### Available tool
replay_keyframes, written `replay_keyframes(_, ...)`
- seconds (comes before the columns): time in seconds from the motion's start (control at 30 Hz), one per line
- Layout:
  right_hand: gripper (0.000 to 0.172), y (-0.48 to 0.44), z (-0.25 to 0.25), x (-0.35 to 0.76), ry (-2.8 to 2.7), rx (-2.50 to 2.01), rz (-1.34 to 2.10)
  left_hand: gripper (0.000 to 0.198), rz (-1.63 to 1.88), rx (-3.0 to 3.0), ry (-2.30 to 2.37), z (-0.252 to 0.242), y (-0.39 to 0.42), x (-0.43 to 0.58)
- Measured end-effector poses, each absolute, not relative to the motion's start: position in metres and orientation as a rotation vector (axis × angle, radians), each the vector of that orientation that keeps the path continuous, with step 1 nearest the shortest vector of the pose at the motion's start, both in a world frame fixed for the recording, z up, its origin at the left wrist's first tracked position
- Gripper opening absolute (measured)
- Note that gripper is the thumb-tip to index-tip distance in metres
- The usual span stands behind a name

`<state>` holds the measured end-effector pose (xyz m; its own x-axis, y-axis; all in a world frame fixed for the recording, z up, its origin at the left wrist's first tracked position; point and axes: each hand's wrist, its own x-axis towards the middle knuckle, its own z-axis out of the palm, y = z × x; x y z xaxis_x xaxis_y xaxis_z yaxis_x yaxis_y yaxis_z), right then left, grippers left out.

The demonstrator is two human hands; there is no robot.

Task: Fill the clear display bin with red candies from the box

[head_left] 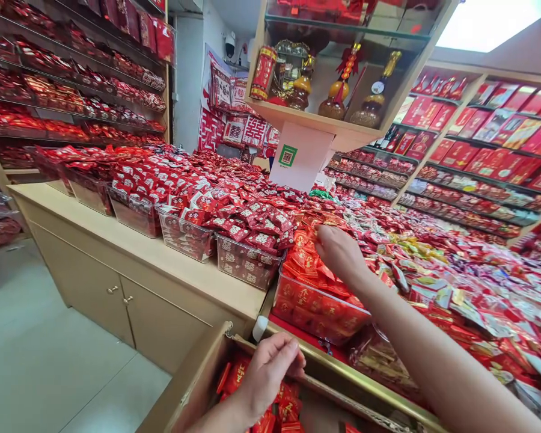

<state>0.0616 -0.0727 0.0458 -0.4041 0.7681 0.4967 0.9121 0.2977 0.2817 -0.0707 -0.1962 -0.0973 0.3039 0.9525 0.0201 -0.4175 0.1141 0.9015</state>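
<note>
My right hand (340, 252) reaches over a clear plastic bin (320, 310) heaped with bright red packets (302, 258) printed in gold. Its fingers are pinched together at the top of the heap, and what is between them, if anything, is hidden. Lower down, my left hand (273, 367) hovers over an open cardboard box (198, 379). The fingers of that hand are curled in with the thumb laid along them, so their contents cannot be seen. Inside the box lie similar red packets (291, 406), partly covered by the left hand and forearm.
More clear bins (187, 237) of dark red packets line the wooden counter (94, 222) to the left. Mixed packets (460, 294) spread across the right. A glass display cabinet (315, 114) overhangs the counter, with a QR code sign (288, 155) below it. Stocked shelves (72, 78) cover the walls.
</note>
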Motion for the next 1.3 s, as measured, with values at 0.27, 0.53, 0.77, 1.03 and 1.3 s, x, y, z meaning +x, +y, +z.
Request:
replay_keyframes(0.27, 0.014, -0.016, 0.037, 0.043, -2.461, -1.684, -0.669, 0.027, 1.06, 1.365, 0.921, -0.118, -0.192, -0.07)
replay_keyframes(0.53, 0.022, -0.013, 0.042, 0.049, -2.572, -1.704, -0.47, 0.019, 0.978, 1.839, 1.028, -0.116, -0.199, -0.074)
replay_keyframes(0.77, 0.032, -0.015, 0.045, 0.053, -2.555, -1.664, -0.388, 0.022, 0.934, 2.007, 1.018, -0.121, -0.197, -0.074)
replay_keyframes(1.03, 0.035, -0.009, 0.042, 0.055, -2.47, -1.56, -0.391, 0.024, 0.887, 2.08, 1.064, -0.118, -0.194, -0.074)
replay_keyframes(1.3, 0.021, -0.005, 0.042, 0.053, -2.492, -1.629, -0.311, 0.021, 0.857, 2.14, 1.069, -0.125, -0.192, -0.073)
